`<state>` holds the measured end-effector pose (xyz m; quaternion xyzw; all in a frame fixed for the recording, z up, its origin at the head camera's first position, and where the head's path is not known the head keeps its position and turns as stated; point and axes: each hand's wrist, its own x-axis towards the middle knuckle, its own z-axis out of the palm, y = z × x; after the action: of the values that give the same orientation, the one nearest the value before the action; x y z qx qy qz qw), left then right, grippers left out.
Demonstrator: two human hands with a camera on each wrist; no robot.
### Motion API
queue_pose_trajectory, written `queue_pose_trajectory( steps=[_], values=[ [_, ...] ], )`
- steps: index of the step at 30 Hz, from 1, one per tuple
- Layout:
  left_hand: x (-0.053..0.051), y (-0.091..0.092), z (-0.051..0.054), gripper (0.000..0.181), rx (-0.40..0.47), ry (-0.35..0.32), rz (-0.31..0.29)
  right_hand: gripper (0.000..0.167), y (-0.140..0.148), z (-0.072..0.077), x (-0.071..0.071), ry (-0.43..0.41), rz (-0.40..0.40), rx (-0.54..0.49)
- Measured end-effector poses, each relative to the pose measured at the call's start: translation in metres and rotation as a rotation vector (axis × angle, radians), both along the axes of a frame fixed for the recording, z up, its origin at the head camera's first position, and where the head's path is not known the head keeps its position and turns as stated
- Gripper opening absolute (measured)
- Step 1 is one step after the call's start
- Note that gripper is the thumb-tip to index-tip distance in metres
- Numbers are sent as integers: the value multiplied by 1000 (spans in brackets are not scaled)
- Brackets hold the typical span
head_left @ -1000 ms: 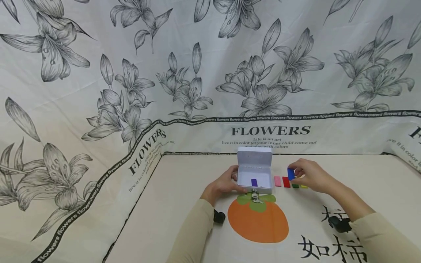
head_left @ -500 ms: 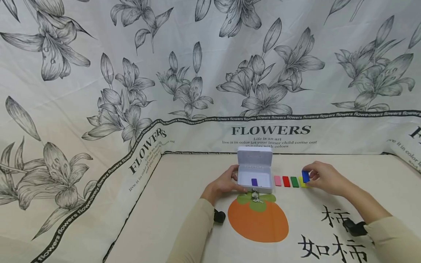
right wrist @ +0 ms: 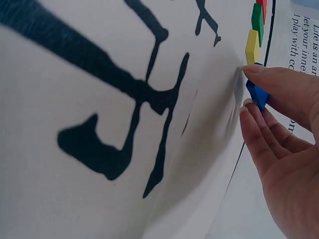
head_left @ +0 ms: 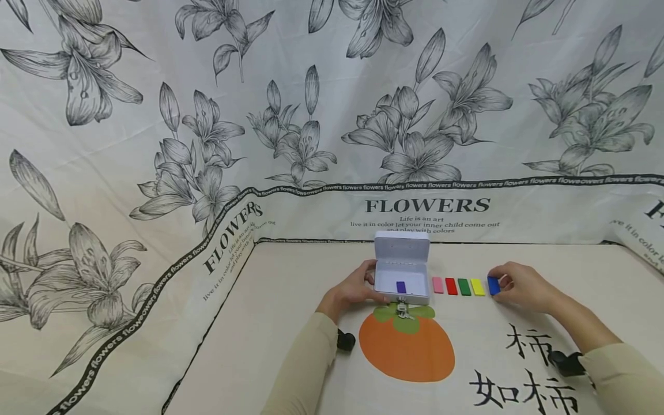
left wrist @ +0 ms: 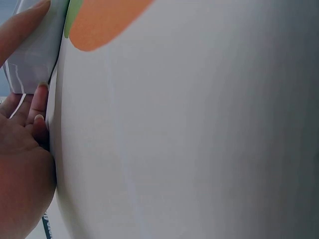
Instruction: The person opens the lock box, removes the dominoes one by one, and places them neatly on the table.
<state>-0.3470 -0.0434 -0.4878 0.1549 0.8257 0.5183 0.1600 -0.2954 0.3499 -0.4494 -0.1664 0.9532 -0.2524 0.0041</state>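
Note:
A white metal box [head_left: 384, 276] stands with its lid up, a purple block [head_left: 401, 287] lying inside it. My left hand [head_left: 354, 288] grips the box's left side, thumb along the front and fingers round the side; the left wrist view shows the same hold on the box [left wrist: 35, 55]. Between thumb and fingers, my right hand [head_left: 526, 288] pinches a blue block [head_left: 493, 285] at the table surface. To its left a row of blocks lies flat: yellow [head_left: 478, 287], green [head_left: 464, 287], red [head_left: 451, 286] and pink [head_left: 438, 285]. In the right wrist view the blue block [right wrist: 258, 93] sits beyond the yellow one.
A small padlock with keys [head_left: 403, 311] hangs at the box front. The white cloth carries a printed orange persimmon [head_left: 407, 349] and black characters [head_left: 524, 392]. Behind the table hangs a flower-printed curtain [head_left: 301, 213].
My right hand has carried the blue block rightward past the green and yellow blocks and down to the table, uncovering both. My left hand and the box have stayed put.

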Motion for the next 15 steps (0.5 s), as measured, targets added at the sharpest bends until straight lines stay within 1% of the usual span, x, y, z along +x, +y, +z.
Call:
queue_pose_trajectory(
  steps=[7, 9, 15],
  values=[
    [0, 0, 0, 100, 17, -12, 1, 46, 0, -2, -3, -13, 0, 6],
    [0, 0, 0, 100, 22, -14, 1, 46, -1, -2, -4, -29, -6, 11],
    [1, 1, -1, 99, 6, -16, 5, 48, -1, 1, -6, -100, 8, 17]
  ],
)
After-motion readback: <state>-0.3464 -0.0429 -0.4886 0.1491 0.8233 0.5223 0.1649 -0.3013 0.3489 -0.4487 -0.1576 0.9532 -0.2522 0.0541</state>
